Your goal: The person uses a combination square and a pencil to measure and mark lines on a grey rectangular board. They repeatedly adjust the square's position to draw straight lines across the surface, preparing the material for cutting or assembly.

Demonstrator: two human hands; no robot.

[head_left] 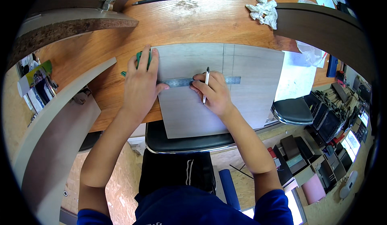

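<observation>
A pale grey rectangular laminate board [225,100] lies flat on the wooden bench [201,19], its near edge overhanging the bench above a black padded stool seat [177,142]; faint pencil lines cross near its upper right part; a slim steel ruler [183,81] lies across it, running left to right, just under the horizontal pencil line.

The left hand [141,83] lies palm down at the board's left edge, the forearm coming up from the lower edge; its thumb presses on the ruler's left end; its fingers [143,59] are spread flat and rest over a small green object [139,57] that is mostly hidden, so what it is cannot be told. The right hand [213,94] rests on the board, knuckles against the ruler; its fingers are curled shut around a slim black-and-white pen [206,85], held nearly upright in the picture with its dark end at the ruler's edge.

A black pencil-like rod [159,0] lies at the bench's far side; crumpled white cloth [264,9] sits at the upper right; a white sheet [296,77] lies beside the board's right edge; colourful flat packages [36,83] stand at the far left; boxes in pink, grey and black [318,160] crowd the floor at the lower right.
</observation>
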